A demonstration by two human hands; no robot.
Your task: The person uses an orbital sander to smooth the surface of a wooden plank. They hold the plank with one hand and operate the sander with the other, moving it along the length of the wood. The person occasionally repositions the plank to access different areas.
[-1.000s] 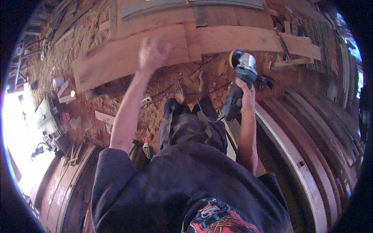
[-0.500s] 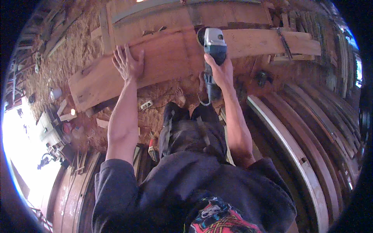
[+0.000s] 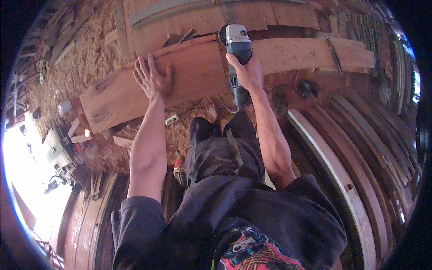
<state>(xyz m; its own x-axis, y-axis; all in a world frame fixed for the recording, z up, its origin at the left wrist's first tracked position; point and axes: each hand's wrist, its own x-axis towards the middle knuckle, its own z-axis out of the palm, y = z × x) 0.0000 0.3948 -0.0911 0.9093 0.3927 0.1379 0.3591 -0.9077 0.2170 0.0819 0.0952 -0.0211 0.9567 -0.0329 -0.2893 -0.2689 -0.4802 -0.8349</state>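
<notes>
My right hand (image 3: pixel 248 74) is wrapped round the body of an angle grinder (image 3: pixel 239 47), dark blue-grey with a silver head. Its round disc (image 3: pixel 222 35) faces left, at the far edge of a wide reddish-brown board (image 3: pixel 193 65); whether it touches the wood I cannot tell. Flat on that board, fingers spread, rests my left hand (image 3: pixel 154 80). A second, paler board (image 3: pixel 292 54) runs off to the right from behind the grinder. The grinder's lower end hangs over the board's near edge, and a cord curves from it.
A dark bar-like tool (image 3: pixel 334 55) lies across the paler board. Near my feet are a white power socket (image 3: pixel 171 119) and sawdust (image 3: pixel 90 49). Long planks (image 3: pixel 342 180) are stacked at the right, more planks (image 3: pixel 85 220) at the lower left. A white container (image 3: pixel 64 107) stands left.
The grinder and my right hand have shifted left and slightly away from me along the board's edge. My left hand stays spread on the board, a little further right.
</notes>
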